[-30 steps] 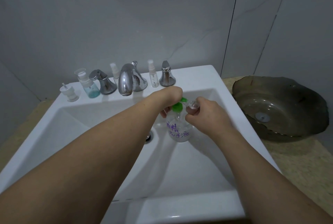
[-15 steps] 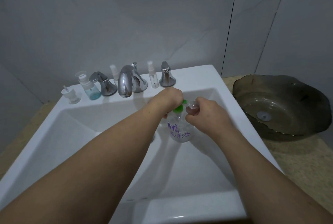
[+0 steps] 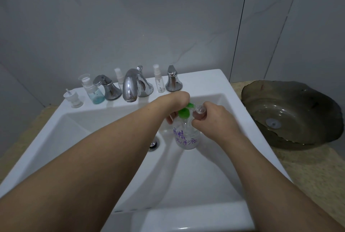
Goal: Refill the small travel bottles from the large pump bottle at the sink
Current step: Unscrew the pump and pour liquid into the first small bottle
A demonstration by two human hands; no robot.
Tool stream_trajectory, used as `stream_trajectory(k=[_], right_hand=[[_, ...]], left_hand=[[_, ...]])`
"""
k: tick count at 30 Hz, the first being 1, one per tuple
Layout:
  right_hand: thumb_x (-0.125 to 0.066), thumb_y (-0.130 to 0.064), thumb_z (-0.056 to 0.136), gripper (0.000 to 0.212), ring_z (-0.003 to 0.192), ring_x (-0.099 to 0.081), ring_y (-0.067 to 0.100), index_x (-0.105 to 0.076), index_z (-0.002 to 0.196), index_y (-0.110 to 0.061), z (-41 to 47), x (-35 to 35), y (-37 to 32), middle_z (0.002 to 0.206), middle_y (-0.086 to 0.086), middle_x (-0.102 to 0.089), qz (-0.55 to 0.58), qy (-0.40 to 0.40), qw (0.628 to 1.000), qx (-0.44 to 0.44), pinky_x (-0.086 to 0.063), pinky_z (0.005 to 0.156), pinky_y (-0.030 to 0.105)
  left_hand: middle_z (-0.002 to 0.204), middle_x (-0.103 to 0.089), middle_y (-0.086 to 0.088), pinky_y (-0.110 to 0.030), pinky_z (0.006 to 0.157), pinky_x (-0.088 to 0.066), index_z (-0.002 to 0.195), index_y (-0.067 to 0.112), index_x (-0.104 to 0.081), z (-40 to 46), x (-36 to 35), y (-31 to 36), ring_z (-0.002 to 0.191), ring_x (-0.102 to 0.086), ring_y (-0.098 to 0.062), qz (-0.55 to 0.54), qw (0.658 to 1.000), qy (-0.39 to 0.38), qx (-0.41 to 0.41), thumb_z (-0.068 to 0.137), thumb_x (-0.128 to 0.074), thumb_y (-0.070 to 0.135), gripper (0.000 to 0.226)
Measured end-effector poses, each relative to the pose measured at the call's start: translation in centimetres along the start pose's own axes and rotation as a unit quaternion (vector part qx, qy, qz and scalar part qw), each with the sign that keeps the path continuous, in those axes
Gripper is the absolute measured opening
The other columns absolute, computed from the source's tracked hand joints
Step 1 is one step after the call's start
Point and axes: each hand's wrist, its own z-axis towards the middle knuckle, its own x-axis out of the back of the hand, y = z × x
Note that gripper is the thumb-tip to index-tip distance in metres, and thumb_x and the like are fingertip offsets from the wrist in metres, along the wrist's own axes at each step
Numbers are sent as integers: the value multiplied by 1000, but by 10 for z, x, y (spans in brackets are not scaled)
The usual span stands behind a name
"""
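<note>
A clear pump bottle (image 3: 186, 136) with purple writing and a green pump head (image 3: 184, 112) stands in the white sink (image 3: 233, 112). My left hand (image 3: 177, 103) is bent over the green pump head, its fingers curled round it. My right hand (image 3: 211, 118) grips a small clear travel bottle (image 3: 199, 109), its open mouth held right beside the pump's nozzle. On the sink's back ledge stand a small bottle with blue liquid (image 3: 93, 90), a loose pump cap (image 3: 73, 98) and two slim clear spray bottles (image 3: 159, 81), (image 3: 118, 77).
A chrome faucet (image 3: 130, 86) with two handles (image 3: 107, 87), (image 3: 172, 81) sits at the back of the sink. The drain (image 3: 154, 143) lies left of the pump bottle. A dark glass bowl (image 3: 291, 114) rests on the speckled counter (image 3: 306, 172) to the right. Grey tiled wall behind.
Both hands and the bottles have kept their places over the sink; only the view has shifted slightly.
</note>
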Motion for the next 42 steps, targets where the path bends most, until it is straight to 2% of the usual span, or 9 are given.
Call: stream_trajectory(k=[8,14,19,21,28,32,34,37,42], right_hand=[[-65,-34,76,26,71,-48,17,-40,75,-28,0,1,-3,65,-15,-44,-4,7,1000,8,-34,61,27],[-65,-34,77,23,72,-48,17,-44,81,-25,-1,2,-4,65,-15,-43,-5,3,1000,8,-34,63,27],[-65,-35,76,23,71,-48,19,-44,80,-26,1,1,-3,65,-14,-43,-14,2,1000,8,-35,63,27],[-65,-34,77,23,71,-47,20,-45,79,-25,1,1,-2,67,-12,-44,-27,-3,1000,10,-35,62,27],[-67,-34,75,22,76,-49,18,-49,85,-25,4,0,0,77,-11,-52,-38,-15,999,5,-37,66,27],[-67,-34,76,23,74,-47,18,-47,85,-25,4,0,-1,70,-13,-46,-41,-13,999,7,-35,64,27],[-66,-33,76,23,72,-46,18,-45,83,-26,2,1,-2,66,-14,-41,-36,-10,999,7,-33,62,27],[-66,-33,76,26,71,-46,19,-41,75,-25,1,1,-3,66,-14,-41,-21,-4,1000,2,-32,61,27],[-66,-31,75,24,70,-48,19,-43,76,-25,-1,1,-2,65,-14,-44,6,1,1000,0,-33,62,27]], left_hand=[[96,-65,-24,-47,85,-56,105,-6,-62,-3,2,1,86,-66,-42,7,1000,8,10,88,-30,23,47],[97,-65,-21,-33,59,-46,107,-3,-62,-6,5,2,77,-63,-38,41,999,8,5,92,-29,27,47],[97,-65,-30,-48,80,-57,104,-10,-60,-4,-4,0,83,-67,-43,37,999,30,-21,91,-31,13,39],[97,-65,-32,-53,76,-58,99,-11,-63,-3,-9,0,82,-68,-45,69,995,55,-36,88,-36,0,31],[103,-65,-26,-43,84,-56,99,-8,-64,-2,-11,-3,90,-65,-39,190,970,108,-108,85,-43,-6,25],[96,-65,-28,-50,74,-59,88,-6,-63,-4,-9,-2,82,-67,-43,157,981,81,-79,85,-39,-4,24],[97,-66,-30,-50,66,-59,95,-7,-65,-7,-5,1,77,-68,-43,120,991,42,-51,87,-38,0,29],[98,-66,-20,-31,51,-42,105,-2,-61,-19,2,3,68,-61,-31,65,998,7,-14,94,-31,17,38],[101,-65,-17,-27,50,-32,107,2,-59,-30,7,6,68,-58,-26,61,998,-4,4,95,-25,23,42]])
